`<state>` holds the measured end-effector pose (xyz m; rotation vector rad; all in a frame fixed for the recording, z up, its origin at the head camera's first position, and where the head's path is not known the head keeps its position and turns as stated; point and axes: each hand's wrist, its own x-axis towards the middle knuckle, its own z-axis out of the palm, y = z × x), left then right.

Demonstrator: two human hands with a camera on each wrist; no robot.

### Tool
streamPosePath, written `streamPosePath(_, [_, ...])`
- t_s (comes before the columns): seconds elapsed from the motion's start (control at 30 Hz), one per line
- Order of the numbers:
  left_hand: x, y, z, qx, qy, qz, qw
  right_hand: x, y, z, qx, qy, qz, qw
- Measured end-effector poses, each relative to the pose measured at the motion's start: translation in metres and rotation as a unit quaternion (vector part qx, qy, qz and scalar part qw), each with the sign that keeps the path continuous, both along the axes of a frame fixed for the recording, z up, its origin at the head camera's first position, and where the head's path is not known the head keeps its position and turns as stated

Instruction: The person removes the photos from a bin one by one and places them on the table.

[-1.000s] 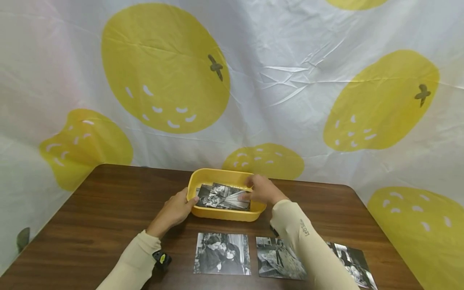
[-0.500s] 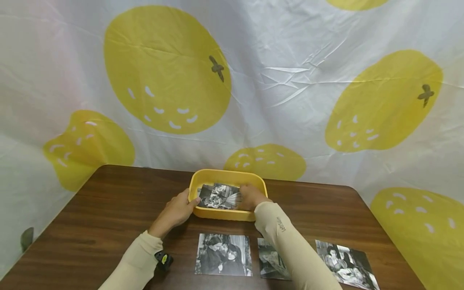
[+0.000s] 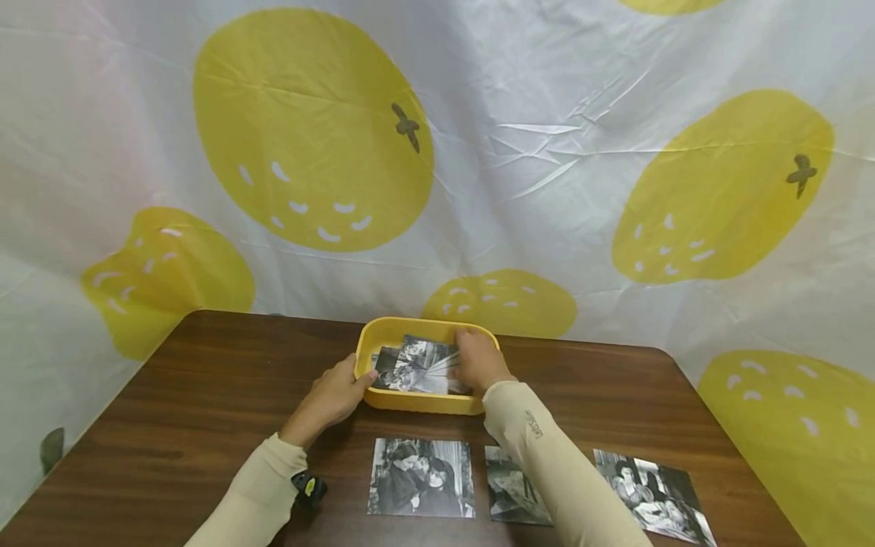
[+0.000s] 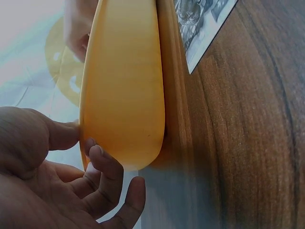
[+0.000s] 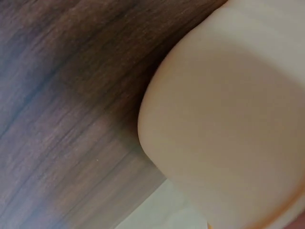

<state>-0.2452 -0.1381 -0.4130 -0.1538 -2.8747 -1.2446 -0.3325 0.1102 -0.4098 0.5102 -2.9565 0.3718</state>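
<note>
A yellow plastic tray (image 3: 424, 403) stands at the back of the table, holding several black-and-white photos. My left hand (image 3: 333, 393) grips its left end, thumb over the rim; the left wrist view shows the thumb and fingers (image 4: 107, 174) pinching the tray wall (image 4: 124, 90). Inside the tray, my right hand (image 3: 480, 363) pinches the top photo (image 3: 422, 368) by its right side. That photo's far edge is raised a little, and my fingertips are partly hidden. Another photo (image 3: 385, 363) shows beneath it on the left. The right wrist view has only the tray's outer end (image 5: 224, 124).
On the brown wooden table (image 3: 225, 395) lie a photo of people close together (image 3: 421, 479), one partly under my right sleeve (image 3: 513, 490), and one at the right (image 3: 656, 497). A white curtain with yellow fruit (image 3: 314, 129) hangs behind the table.
My right hand has gone from above the tray's right side down into it and taken hold of the top photo, whose far edge has risen. My left hand stays on the tray.
</note>
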Motion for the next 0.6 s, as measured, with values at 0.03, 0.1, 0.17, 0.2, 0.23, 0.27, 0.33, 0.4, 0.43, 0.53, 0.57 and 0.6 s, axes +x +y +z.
streamPosePath(0.03, [0.000, 0.000, 0.000, 0.000, -0.002, 0.000, 1.0000, 0.000, 0.001, 0.001, -0.011, 0.001, -0.003, 1.000])
streamPosePath(0.1, [0.000, 0.000, 0.000, 0.001, -0.006, 0.000, 1.0000, 0.000, 0.003, 0.002, -0.037, -0.012, -0.010, 0.999])
streamPosePath(0.17, [0.001, 0.000, 0.000, 0.001, -0.010, 0.001, 0.9999, 0.000, 0.006, 0.004, -0.057, -0.022, -0.012, 0.998])
streamPosePath(0.2, [0.001, 0.001, 0.000, 0.001, -0.011, 0.001, 0.9999, 0.001, 0.008, 0.005, -0.062, -0.023, -0.010, 0.998])
streamPosePath(0.23, [0.001, 0.001, 0.000, 0.001, -0.010, 0.002, 0.9999, 0.001, 0.010, 0.007, -0.070, -0.025, -0.006, 0.997])
streamPosePath(0.27, [0.002, 0.002, 0.000, 0.001, -0.010, 0.001, 1.0000, 0.002, 0.013, 0.008, -0.079, -0.026, 0.000, 0.997])
streamPosePath(0.33, [0.001, 0.002, 0.000, 0.003, -0.008, 0.000, 1.0000, 0.005, 0.017, 0.013, -0.103, -0.030, 0.012, 0.994])
streamPosePath(0.4, [0.001, 0.003, 0.000, 0.004, -0.006, -0.002, 1.0000, 0.008, 0.022, 0.017, -0.138, -0.043, 0.020, 0.989])
streamPosePath(0.43, [0.001, 0.003, 0.000, 0.004, -0.006, -0.002, 1.0000, 0.010, 0.025, 0.020, -0.158, -0.050, 0.022, 0.986])
streamPosePath(0.53, [0.000, 0.003, 0.000, 0.002, -0.009, -0.004, 1.0000, 0.015, 0.033, 0.028, -0.210, -0.066, 0.022, 0.975])
streamPosePath(0.57, [0.000, 0.004, 0.000, 0.001, -0.012, -0.004, 0.9999, 0.016, 0.036, 0.031, -0.223, -0.070, 0.019, 0.972])
streamPosePath(0.6, [0.000, 0.004, 0.000, 0.000, -0.015, -0.005, 0.9999, 0.018, 0.039, 0.033, -0.235, -0.072, 0.016, 0.969])
